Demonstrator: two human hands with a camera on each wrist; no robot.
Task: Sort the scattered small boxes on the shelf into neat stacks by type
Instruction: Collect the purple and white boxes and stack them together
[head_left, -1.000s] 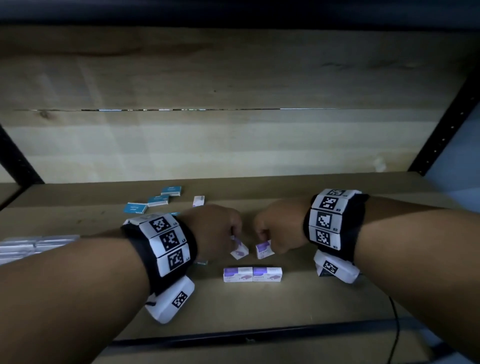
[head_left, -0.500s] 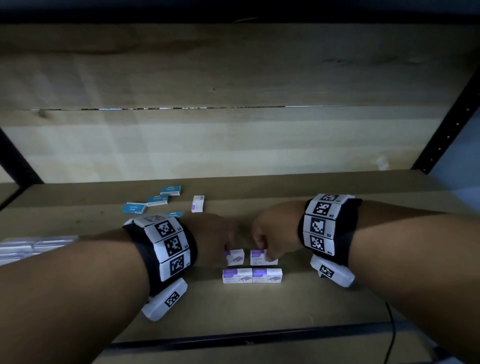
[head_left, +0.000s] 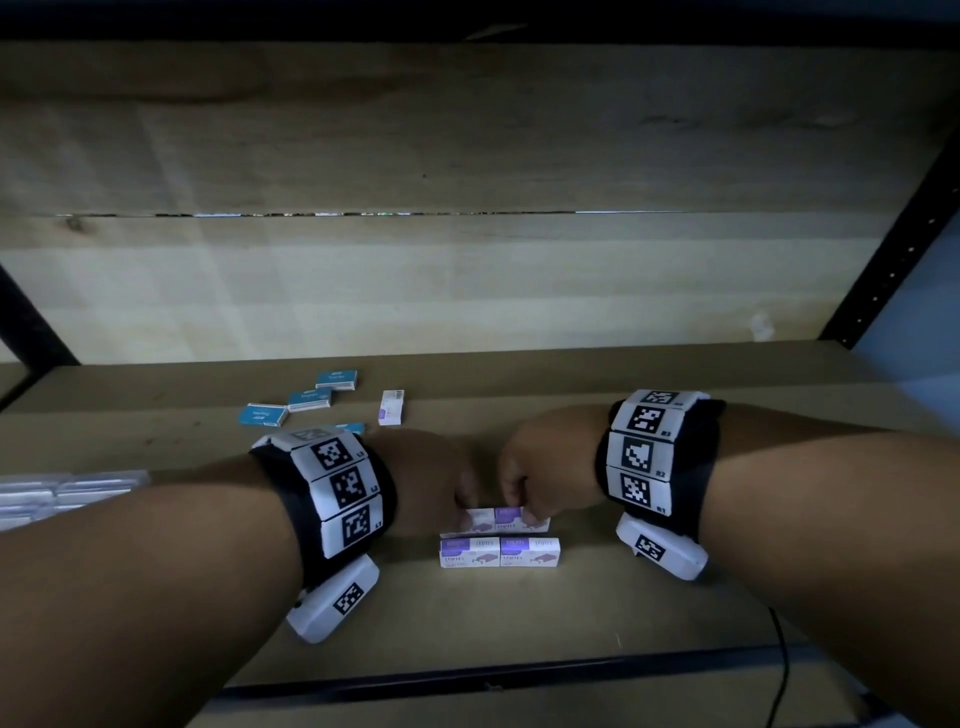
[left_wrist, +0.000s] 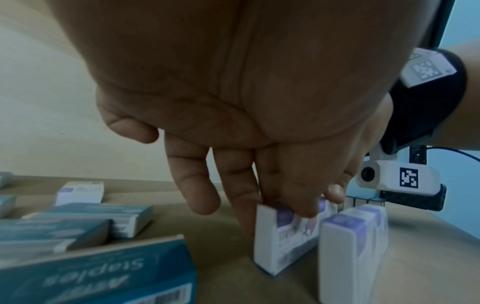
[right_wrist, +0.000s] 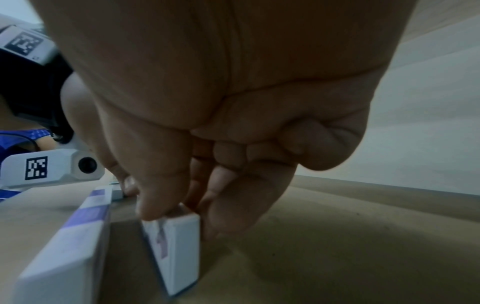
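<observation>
Two purple-and-white staple boxes (head_left: 469, 552) (head_left: 530, 552) stand side by side near the shelf's front. Just behind them sit two more of the same kind. My left hand (head_left: 457, 499) pinches the left one (left_wrist: 283, 236) from above between thumb and fingers. My right hand (head_left: 519, 499) pinches the right one (right_wrist: 179, 253) the same way. The two held boxes (head_left: 493, 521) touch end to end, and both rest on the shelf, slightly tilted. My fingertips hide their tops in the head view.
Several blue staple boxes (head_left: 309, 399) lie scattered at the back left, one close under my left wrist (left_wrist: 103, 275). A lone purple box (head_left: 390, 407) lies behind my hands. Pale flat packs (head_left: 67, 488) sit at the far left. The wooden shelf (head_left: 675, 623) ends at a black front rail.
Both hands have come down and together. The two held boxes, earlier tilted and apart, now sit end to end on the shelf right behind the front pair.
</observation>
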